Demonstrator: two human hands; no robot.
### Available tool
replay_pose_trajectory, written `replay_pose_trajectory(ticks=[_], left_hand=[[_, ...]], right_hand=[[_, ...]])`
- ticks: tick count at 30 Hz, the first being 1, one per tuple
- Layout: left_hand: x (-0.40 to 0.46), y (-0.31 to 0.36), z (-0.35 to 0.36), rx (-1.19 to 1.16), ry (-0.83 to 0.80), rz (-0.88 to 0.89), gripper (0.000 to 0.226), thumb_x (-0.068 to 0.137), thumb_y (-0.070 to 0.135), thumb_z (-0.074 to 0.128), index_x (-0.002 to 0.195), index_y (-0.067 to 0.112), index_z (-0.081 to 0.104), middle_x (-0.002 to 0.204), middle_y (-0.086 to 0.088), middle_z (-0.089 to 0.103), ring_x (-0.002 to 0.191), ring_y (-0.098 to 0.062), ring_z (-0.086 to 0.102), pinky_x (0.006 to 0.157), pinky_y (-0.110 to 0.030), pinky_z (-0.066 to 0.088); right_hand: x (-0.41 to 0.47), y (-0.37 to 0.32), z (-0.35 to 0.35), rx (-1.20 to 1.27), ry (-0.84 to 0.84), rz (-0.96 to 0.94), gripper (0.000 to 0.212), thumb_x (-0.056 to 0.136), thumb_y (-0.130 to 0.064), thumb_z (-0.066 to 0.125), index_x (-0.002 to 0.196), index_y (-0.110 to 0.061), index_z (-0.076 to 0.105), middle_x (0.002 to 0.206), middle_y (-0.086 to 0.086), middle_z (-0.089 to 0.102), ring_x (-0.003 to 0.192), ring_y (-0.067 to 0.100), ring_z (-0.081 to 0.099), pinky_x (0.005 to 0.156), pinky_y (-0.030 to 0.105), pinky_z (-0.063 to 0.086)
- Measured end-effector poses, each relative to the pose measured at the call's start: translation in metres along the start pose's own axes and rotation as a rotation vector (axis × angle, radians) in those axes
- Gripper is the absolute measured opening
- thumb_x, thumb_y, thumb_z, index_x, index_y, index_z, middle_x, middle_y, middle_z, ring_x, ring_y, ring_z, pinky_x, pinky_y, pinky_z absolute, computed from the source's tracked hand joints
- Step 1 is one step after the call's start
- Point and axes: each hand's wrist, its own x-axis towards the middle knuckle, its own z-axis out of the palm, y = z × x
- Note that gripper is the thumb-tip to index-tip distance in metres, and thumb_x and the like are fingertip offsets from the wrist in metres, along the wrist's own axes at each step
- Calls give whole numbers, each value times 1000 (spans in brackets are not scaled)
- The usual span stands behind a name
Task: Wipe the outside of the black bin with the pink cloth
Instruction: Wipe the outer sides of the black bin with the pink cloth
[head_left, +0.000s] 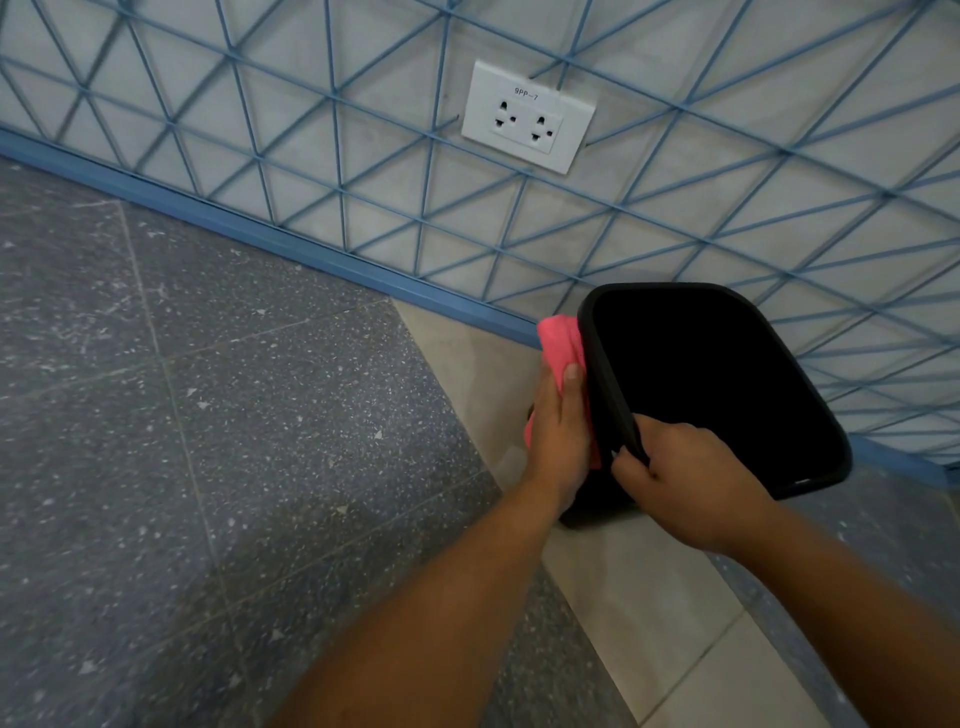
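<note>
The black bin (810, 462) stands on the floor by the wall, its open top facing me and its inside dark. My right hand (685, 483) grips the bin's near rim, fingers curled over the edge. My left hand (558, 436) holds the pink cloth (561, 343) flat against the bin's left outer side, thumb lying on the cloth. Part of the cloth sticks out above my fingers and a bit shows below my palm. The bin's lower body is mostly hidden behind my hands.
A wall with a blue line pattern (675, 218) runs behind the bin, with a white double socket (527, 117) above it. A blue skirting strip (260, 234) lines the wall's foot. Grey speckled floor (208, 441) lies to the left, pale tiles (649, 597) under the bin.
</note>
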Motion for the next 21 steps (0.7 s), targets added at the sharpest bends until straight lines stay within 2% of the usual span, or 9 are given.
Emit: replay_pose_trajectory(ticks=[3, 7, 9, 11, 12, 14, 16, 18, 21], left_hand=[[15, -2, -6, 11, 59, -35, 46, 118, 37, 33, 151, 14, 55, 139, -6, 67, 130, -20, 64, 105, -28, 51], [8, 2, 3, -51, 79, 8, 46, 114, 42, 38, 150, 20, 55, 145, -11, 66, 138, -24, 62, 120, -39, 47], [1, -4, -2, -45, 71, 43, 32, 116, 40, 36, 135, 34, 61, 135, -5, 70, 124, -8, 68, 110, -25, 51], [11, -9, -6, -14, 113, -4, 32, 118, 38, 31, 129, 33, 61, 128, 0, 69, 109, 6, 68, 97, -10, 51], [13, -3, -5, -34, 125, -31, 40, 116, 45, 32, 137, 28, 61, 135, 0, 68, 114, 3, 67, 101, -12, 51], [13, 3, 0, -32, 107, -52, 74, 102, 71, 37, 157, 23, 51, 156, -3, 59, 141, -13, 58, 124, -32, 43], [11, -8, 5, -38, 132, -34, 92, 89, 84, 40, 161, 28, 45, 162, -3, 54, 151, -18, 50, 130, -44, 35], [8, -12, 2, -30, 91, -12, 86, 92, 84, 43, 158, 29, 49, 156, -2, 60, 148, -19, 54, 129, -48, 37], [18, -6, 1, -71, 111, -51, 74, 100, 76, 39, 153, 27, 54, 149, 2, 63, 140, -19, 59, 125, -43, 42]], right_hand=[[1, -1, 0, -7, 4, -7, 24, 95, -29, 48, 72, -23, 43, 64, 6, 56, 53, 20, 52, 47, 27, 35], [1, -1, -1, 7, -7, -26, 21, 95, -28, 48, 75, -21, 46, 64, 5, 56, 53, 19, 52, 50, 27, 37], [1, -2, -1, -1, -10, -35, 23, 95, -28, 48, 74, -23, 44, 63, 4, 55, 52, 18, 50, 48, 26, 35], [1, -1, -1, -12, -6, -36, 23, 96, -29, 47, 74, -22, 44, 64, 5, 55, 52, 18, 50, 48, 25, 34], [2, -2, -1, -13, -4, -36, 23, 96, -29, 47, 75, -22, 45, 64, 5, 55, 52, 18, 49, 48, 25, 34], [3, -2, -1, -6, 0, -38, 24, 95, -29, 47, 73, -22, 43, 62, 4, 52, 51, 17, 47, 47, 26, 33], [3, -1, -1, -5, -2, -42, 26, 95, -28, 48, 70, -23, 41, 61, 3, 52, 51, 18, 48, 47, 26, 33], [3, 0, 0, -2, 4, -39, 24, 95, -28, 48, 71, -23, 42, 63, 5, 55, 54, 21, 53, 49, 28, 36], [5, 0, 0, -12, 11, -28, 22, 94, -30, 48, 74, -22, 45, 64, 5, 58, 56, 22, 56, 51, 31, 40]])
